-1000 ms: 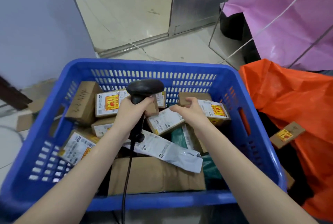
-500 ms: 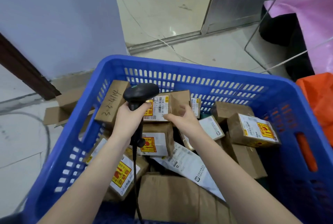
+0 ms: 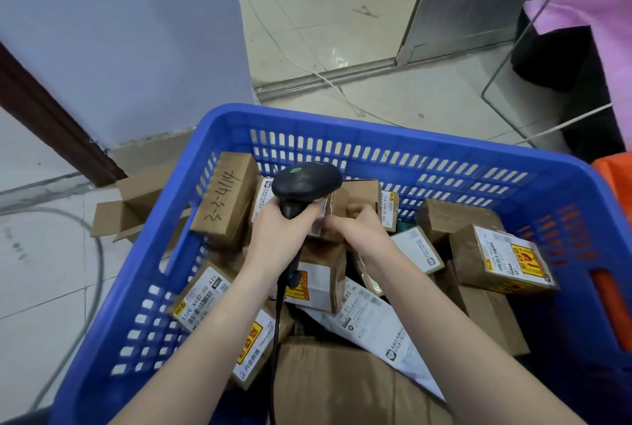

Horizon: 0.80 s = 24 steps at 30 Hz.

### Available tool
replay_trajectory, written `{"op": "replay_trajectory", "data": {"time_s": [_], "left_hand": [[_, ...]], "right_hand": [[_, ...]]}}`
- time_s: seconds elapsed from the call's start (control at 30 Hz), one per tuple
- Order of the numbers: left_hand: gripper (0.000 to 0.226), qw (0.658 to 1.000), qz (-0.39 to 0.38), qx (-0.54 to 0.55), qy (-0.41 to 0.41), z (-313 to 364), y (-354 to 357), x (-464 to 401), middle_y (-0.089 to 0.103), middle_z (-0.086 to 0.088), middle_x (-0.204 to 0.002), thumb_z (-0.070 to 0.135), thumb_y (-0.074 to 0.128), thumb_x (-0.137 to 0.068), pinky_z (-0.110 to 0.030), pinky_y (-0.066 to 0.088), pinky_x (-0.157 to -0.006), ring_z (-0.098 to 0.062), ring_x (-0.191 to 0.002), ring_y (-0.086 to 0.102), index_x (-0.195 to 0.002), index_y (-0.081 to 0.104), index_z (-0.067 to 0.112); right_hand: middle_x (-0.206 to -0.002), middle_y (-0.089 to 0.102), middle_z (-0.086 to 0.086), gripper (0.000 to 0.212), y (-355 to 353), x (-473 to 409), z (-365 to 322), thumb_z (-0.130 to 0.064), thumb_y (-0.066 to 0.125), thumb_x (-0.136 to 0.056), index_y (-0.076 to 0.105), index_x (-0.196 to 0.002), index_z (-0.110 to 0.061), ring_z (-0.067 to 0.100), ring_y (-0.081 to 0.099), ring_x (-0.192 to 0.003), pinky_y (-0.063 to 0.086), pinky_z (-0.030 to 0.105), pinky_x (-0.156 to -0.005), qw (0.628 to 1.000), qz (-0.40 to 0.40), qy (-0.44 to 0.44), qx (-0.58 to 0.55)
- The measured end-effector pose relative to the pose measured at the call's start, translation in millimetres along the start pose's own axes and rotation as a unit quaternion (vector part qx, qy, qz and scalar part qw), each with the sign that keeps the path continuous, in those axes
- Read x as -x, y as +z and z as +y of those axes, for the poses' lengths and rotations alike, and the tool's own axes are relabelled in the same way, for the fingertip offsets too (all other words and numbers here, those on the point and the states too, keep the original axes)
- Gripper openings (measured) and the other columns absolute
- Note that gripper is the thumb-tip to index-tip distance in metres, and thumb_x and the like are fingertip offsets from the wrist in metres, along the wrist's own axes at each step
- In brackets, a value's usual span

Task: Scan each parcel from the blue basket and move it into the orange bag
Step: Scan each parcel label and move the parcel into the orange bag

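Looking at the blue basket (image 3: 342, 127), it's packed w/ cardboard parcels, orange bag (image 3: 615, 168) just peeking in at the right edge. Your left hand (image 3: 277, 236) grips the black scanner (image 3: 306, 181), and your right hand (image 3: 359, 228) pinches a small brown parcel (image 3: 355, 195) right under the scanner head, over the pile.

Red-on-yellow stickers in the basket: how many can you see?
3: one on the right-hand box, one on the box below the scanner, one on the box beside the left forearm. Others may be hidden.
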State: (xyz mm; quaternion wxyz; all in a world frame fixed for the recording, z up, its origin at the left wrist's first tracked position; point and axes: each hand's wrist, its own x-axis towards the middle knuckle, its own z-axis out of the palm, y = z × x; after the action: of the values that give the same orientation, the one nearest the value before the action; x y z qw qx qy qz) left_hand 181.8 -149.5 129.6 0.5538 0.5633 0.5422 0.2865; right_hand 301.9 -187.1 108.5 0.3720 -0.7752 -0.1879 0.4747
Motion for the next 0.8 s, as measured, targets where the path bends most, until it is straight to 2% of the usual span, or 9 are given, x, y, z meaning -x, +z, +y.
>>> {"op": "replay_trajectory", "data": {"time_s": [0.07, 0.13, 0.2, 0.33, 0.43, 0.57, 0.67, 0.73, 0.8], "left_hand": [[0.014, 1.000, 0.001, 0.008, 0.002, 6, 0, 5, 0.065, 0.006, -0.084, 0.031, 0.070, -0.082, -0.022, 0.045, -0.070, -0.004, -0.084, 0.058, -0.080, 0.056, 0.031], [0.014, 1.000, 0.004, 0.019, 0.005, 14, -1, 11, 0.065, 0.005, -0.087, 0.032, 0.070, -0.082, -0.023, 0.045, -0.071, -0.006, -0.087, 0.059, -0.084, 0.056, 0.031], [0.014, 0.999, 0.006, 0.033, 0.014, 27, -1, 17, 0.066, 0.006, -0.088, 0.031, 0.070, -0.082, -0.023, 0.045, -0.071, -0.007, -0.088, 0.060, -0.088, 0.057, 0.031], [0.020, 0.999, 0.000, 0.032, 0.043, 59, 1, 38, 0.067, 0.007, -0.088, 0.032, 0.070, -0.082, -0.027, 0.046, -0.072, -0.009, -0.087, 0.062, -0.100, 0.064, 0.024], [0.017, 0.997, -0.025, 0.022, 0.072, 81, 3, 60, 0.069, 0.004, -0.082, 0.030, 0.069, -0.083, -0.030, 0.049, -0.073, -0.010, -0.083, 0.064, -0.097, 0.066, 0.021], [0.013, 0.992, -0.064, -0.001, 0.106, 100, 5, 94, 0.064, 0.008, -0.067, 0.030, 0.069, -0.083, -0.027, 0.045, -0.065, -0.008, -0.069, 0.060, -0.089, 0.067, 0.019], [0.018, 0.988, -0.089, -0.036, 0.118, 108, 6, 114, 0.071, -0.001, -0.079, 0.033, 0.070, -0.082, -0.034, 0.052, -0.073, -0.014, -0.078, 0.067, -0.093, 0.067, 0.020], [0.018, 0.984, -0.108, -0.057, 0.133, 113, 6, 127, 0.073, -0.007, -0.085, 0.033, 0.070, -0.082, -0.041, 0.053, -0.081, -0.016, -0.082, 0.069, -0.095, 0.067, 0.020], [0.019, 0.980, -0.115, -0.070, 0.146, 118, 7, 139, 0.073, -0.011, -0.081, 0.030, 0.070, -0.083, -0.043, 0.054, -0.078, -0.016, -0.073, 0.067, -0.096, 0.067, 0.016]], "right_hand": [[-0.120, 0.053, 0.002, 0.074, -6, 9, -4, -0.033, 0.080, -0.072, 0.038, -0.130, -0.016, 0.019, 0.052, -0.108, 0.049, 0.035, -0.090, 1.000, 0.008, -0.022, 0.009], [-0.114, 0.053, -0.002, 0.062, -16, 22, -11, -0.032, 0.076, -0.076, 0.040, -0.126, -0.021, 0.015, 0.052, -0.103, 0.046, 0.025, -0.072, 0.998, 0.027, -0.054, -0.004], [-0.111, 0.053, -0.003, 0.050, -31, 34, -20, -0.030, 0.072, -0.080, 0.042, -0.120, -0.024, 0.015, 0.052, -0.100, 0.040, 0.023, -0.065, 0.996, 0.043, -0.071, -0.031], [-0.126, 0.054, 0.000, 0.047, -64, 64, -36, -0.032, 0.066, -0.084, 0.051, -0.127, -0.022, 0.017, 0.053, -0.104, 0.043, 0.031, -0.076, 0.991, 0.069, -0.098, -0.065], [-0.127, 0.051, -0.004, 0.049, -89, 89, -43, -0.035, 0.069, -0.083, 0.053, -0.127, -0.023, 0.018, 0.053, -0.112, 0.047, 0.036, -0.088, 0.985, 0.098, -0.127, -0.070], [-0.126, 0.055, 0.001, 0.060, -116, 124, -43, -0.041, 0.074, -0.078, 0.050, -0.130, -0.025, 0.022, 0.058, -0.111, 0.052, 0.038, -0.087, 0.978, 0.124, -0.150, -0.069], [-0.126, 0.057, 0.003, 0.065, -135, 147, -42, -0.045, 0.075, -0.076, 0.050, -0.132, -0.022, 0.022, 0.058, -0.110, 0.052, 0.031, -0.072, 0.971, 0.153, -0.173, -0.069], [-0.125, 0.059, 0.003, 0.065, -147, 159, -41, -0.047, 0.074, -0.076, 0.051, -0.131, -0.022, 0.022, 0.058, -0.110, 0.053, 0.034, -0.078, 0.965, 0.173, -0.183, -0.072], [-0.122, 0.061, 0.004, 0.063, -160, 171, -40, -0.049, 0.072, -0.076, 0.052, -0.129, -0.022, 0.022, 0.059, -0.108, 0.053, 0.038, -0.084, 0.961, 0.188, -0.189, -0.071]]}}
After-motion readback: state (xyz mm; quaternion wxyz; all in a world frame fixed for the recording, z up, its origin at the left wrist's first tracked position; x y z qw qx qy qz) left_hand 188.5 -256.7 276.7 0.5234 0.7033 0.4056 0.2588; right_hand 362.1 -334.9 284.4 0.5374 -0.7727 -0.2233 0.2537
